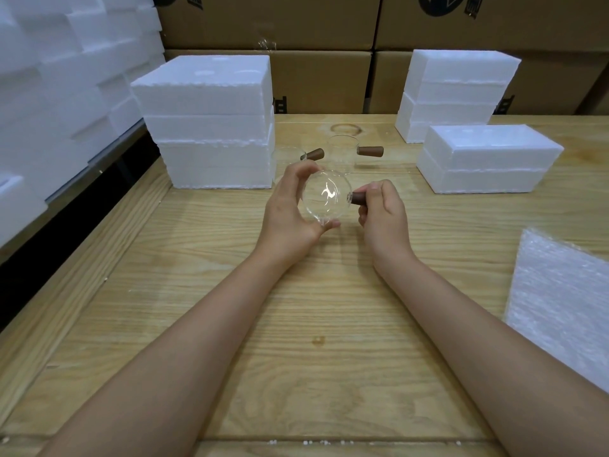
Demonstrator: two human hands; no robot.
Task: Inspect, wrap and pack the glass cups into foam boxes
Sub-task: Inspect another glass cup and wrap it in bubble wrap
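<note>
Left hand (290,212) cupping round clear glass cup (326,196), right hand (379,209) pinching its brown wooden handle (358,197), above pale wooden table (296,324)

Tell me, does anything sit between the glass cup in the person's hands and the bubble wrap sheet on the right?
Nothing visible does. Between the clear glass cup with a brown wooden handle, held in the left hand and right hand, and the white bubble wrap sheet lies only light wooden tabletop.
</note>
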